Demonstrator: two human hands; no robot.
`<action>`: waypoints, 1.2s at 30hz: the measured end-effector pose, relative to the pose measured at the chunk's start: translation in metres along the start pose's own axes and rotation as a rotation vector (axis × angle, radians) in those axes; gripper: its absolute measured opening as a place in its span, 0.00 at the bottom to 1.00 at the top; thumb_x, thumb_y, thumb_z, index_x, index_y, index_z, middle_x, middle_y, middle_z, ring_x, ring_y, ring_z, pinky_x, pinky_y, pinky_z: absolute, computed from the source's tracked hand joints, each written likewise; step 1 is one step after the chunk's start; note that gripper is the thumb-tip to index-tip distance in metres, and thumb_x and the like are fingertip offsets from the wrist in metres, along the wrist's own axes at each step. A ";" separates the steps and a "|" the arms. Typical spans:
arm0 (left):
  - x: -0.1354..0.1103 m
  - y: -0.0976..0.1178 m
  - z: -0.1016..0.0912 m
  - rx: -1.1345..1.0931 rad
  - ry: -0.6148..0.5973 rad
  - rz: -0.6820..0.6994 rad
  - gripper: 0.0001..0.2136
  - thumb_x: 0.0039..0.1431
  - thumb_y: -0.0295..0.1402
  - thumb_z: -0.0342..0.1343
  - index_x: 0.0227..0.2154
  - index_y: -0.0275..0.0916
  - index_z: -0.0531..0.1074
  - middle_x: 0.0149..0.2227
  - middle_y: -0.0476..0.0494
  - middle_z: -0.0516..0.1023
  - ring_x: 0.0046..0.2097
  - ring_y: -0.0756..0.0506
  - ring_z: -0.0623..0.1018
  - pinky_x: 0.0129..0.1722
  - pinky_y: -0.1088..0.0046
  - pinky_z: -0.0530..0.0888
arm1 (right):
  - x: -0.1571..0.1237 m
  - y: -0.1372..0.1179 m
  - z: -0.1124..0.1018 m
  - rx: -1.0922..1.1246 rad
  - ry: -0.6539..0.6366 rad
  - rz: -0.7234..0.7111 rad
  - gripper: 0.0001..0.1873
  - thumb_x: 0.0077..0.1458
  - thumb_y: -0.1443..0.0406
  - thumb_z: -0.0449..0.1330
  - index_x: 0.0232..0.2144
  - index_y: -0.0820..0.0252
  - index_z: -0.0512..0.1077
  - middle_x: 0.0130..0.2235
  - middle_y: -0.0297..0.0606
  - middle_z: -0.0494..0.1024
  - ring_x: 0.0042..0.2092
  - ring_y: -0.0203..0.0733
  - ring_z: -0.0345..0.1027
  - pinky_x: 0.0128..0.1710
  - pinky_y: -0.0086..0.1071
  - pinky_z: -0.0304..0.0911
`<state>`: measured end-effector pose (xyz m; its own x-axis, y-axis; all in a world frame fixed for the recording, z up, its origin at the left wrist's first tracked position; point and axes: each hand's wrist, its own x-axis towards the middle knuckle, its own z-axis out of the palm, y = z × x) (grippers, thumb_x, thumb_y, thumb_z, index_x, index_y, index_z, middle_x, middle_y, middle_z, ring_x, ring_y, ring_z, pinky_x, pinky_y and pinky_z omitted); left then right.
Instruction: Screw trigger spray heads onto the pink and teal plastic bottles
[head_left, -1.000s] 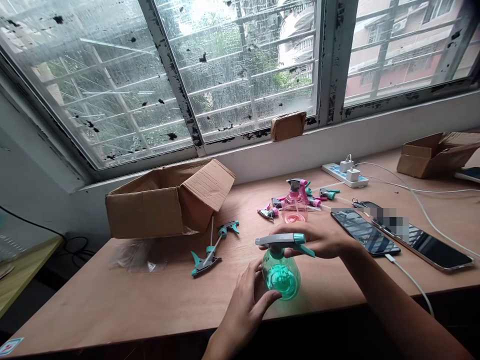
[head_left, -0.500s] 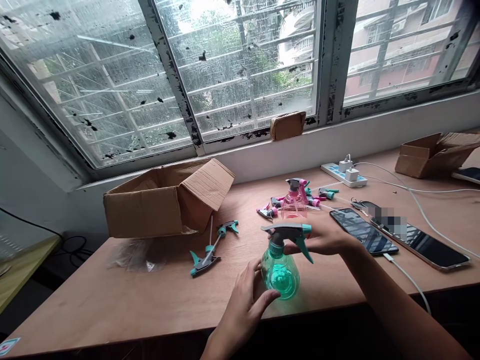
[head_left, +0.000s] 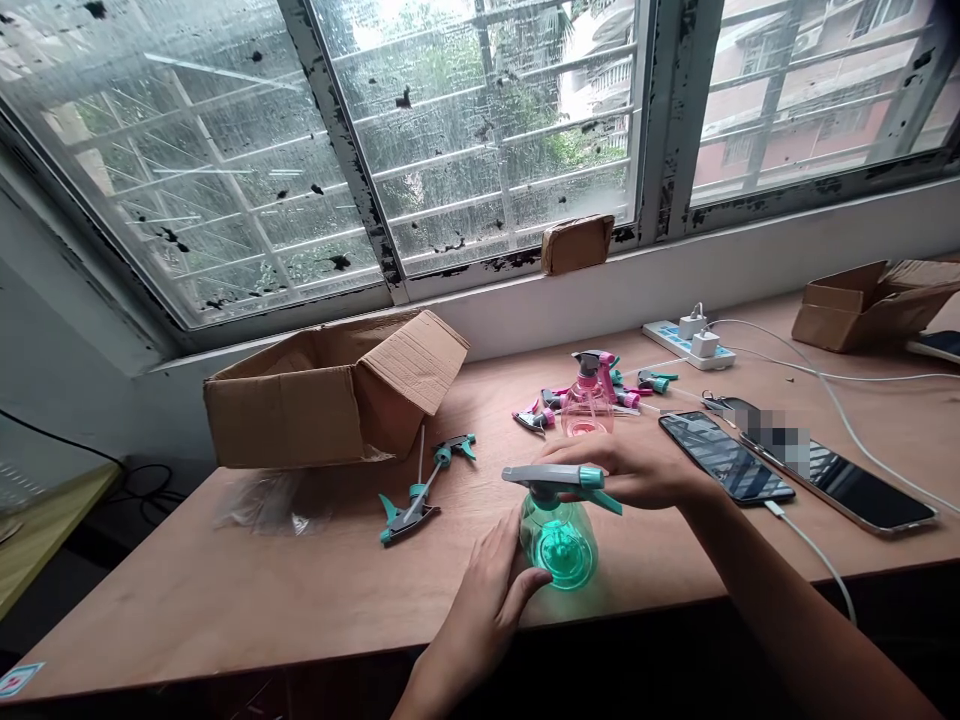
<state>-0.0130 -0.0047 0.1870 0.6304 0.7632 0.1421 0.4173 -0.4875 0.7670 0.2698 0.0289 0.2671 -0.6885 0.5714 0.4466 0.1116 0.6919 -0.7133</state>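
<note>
A green see-through spray bottle (head_left: 561, 545) stands near the front edge of the wooden table (head_left: 225, 590). My left hand (head_left: 491, 590) wraps round its round body from the left. My right hand (head_left: 637, 470) grips its grey and teal trigger head (head_left: 559, 480) from behind. A pink spray bottle (head_left: 589, 405) stands just beyond, with several loose pink and teal trigger heads (head_left: 645, 385) around it. Two teal trigger heads with dip tubes (head_left: 424, 488) lie to the left.
An open cardboard box (head_left: 330, 395) lies on its side at the back left, with clear plastic wrap (head_left: 274, 505) in front. Two phones (head_left: 724, 458) lie on the right, one cabled. A power strip (head_left: 686, 345) and another box (head_left: 862, 305) sit further back right.
The trigger head has turned on the green bottle under my right hand, its nozzle swinging back to the left. My left hand stays on the bottle's body.
</note>
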 end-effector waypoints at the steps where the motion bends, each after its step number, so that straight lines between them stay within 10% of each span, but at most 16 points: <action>1: 0.000 0.000 0.000 0.001 0.000 -0.002 0.34 0.77 0.52 0.52 0.78 0.45 0.55 0.78 0.38 0.61 0.77 0.32 0.61 0.79 0.49 0.56 | -0.001 0.001 0.000 -0.015 0.013 0.015 0.24 0.74 0.53 0.59 0.60 0.60 0.81 0.55 0.51 0.86 0.54 0.51 0.80 0.56 0.41 0.72; 36: -0.003 0.011 -0.002 0.013 -0.013 -0.033 0.33 0.78 0.51 0.50 0.79 0.48 0.53 0.78 0.39 0.60 0.77 0.33 0.61 0.79 0.47 0.55 | -0.006 0.007 -0.002 0.071 -0.044 0.084 0.24 0.73 0.56 0.63 0.64 0.64 0.77 0.56 0.51 0.85 0.56 0.48 0.79 0.57 0.38 0.74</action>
<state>-0.0119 -0.0113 0.1965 0.6246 0.7734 0.1084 0.4466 -0.4676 0.7628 0.2761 0.0315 0.2606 -0.7098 0.6050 0.3607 0.1200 0.6085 -0.7844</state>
